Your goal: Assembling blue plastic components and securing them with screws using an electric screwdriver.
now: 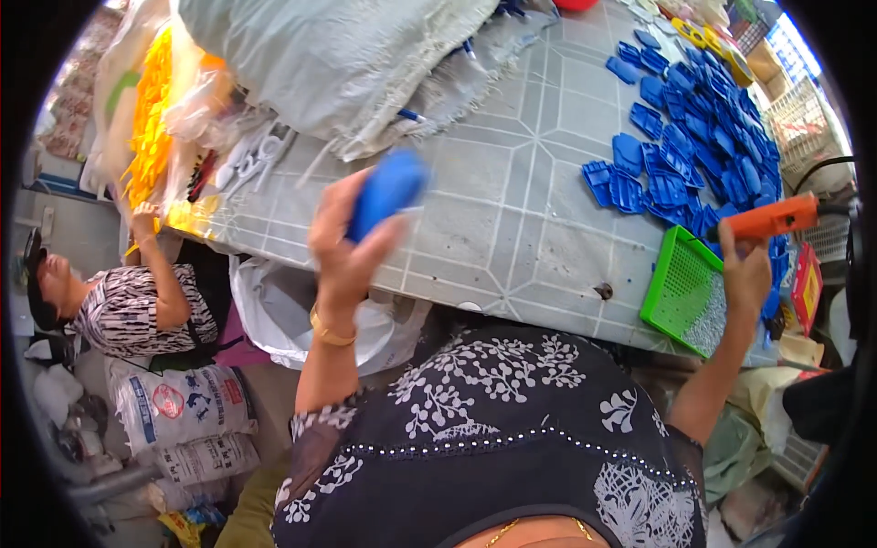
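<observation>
My left hand (343, 247) is raised over the near table edge, its fingers and thumb closed round a rounded blue plastic part (391, 194), blurred by motion. At the right, my right hand (749, 279) grips an orange power screwdriver (776, 217) with a dark cord. Below that tool lies a green basket-like tray (661, 285) holding many small silvery pieces, probably screws. Beyond the tray spreads a heap of blue plastic shells (708, 137), several lying loose on its left side.
A white woven sack (320, 64) covers the far left of the grey tiled-pattern table (493, 219). Scissors (260, 155) and yellow pieces (151, 119) lie farther left, where another person (151, 306) works. A white bag (283, 315) hangs below the edge. Yellow tape (735, 66) sits behind the heap.
</observation>
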{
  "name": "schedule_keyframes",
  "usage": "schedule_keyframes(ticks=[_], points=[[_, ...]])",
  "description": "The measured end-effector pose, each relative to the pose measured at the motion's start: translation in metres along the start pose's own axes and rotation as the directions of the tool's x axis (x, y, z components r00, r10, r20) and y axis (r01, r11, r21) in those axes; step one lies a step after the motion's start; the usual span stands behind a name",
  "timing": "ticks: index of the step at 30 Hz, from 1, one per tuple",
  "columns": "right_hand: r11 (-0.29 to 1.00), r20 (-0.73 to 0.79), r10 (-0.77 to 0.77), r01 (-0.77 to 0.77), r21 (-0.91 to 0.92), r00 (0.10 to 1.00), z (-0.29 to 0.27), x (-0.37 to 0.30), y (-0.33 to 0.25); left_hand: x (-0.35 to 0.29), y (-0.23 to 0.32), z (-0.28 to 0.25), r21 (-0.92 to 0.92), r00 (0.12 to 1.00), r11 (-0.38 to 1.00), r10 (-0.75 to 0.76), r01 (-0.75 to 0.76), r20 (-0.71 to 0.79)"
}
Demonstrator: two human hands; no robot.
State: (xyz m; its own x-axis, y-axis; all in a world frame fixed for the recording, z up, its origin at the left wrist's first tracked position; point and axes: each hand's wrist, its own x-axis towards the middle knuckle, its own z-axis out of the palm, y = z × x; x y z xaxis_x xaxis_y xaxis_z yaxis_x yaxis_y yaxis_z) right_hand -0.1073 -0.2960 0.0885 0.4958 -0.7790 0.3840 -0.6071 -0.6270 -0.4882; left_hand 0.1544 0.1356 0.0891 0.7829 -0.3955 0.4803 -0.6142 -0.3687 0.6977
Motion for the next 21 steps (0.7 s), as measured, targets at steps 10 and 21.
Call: schedule_keyframes(ticks=[10, 21], points=[[0.787, 0.456, -0.616, 0.530, 0.316, 0.643, 0.118, 0.021, -0.143, -0.198, -0.180, -0.105, -0.904, 0.218, -0.342, -0.891, 0.255, 0.398], [0.724, 0.504, -0.684, 0.574, 0.382, 0.527, 0.314, 0.017, -0.319, -0.183, -0.163, -0.070, -0.784, 0.230, 0.237, -0.965, 0.574, -0.123]])
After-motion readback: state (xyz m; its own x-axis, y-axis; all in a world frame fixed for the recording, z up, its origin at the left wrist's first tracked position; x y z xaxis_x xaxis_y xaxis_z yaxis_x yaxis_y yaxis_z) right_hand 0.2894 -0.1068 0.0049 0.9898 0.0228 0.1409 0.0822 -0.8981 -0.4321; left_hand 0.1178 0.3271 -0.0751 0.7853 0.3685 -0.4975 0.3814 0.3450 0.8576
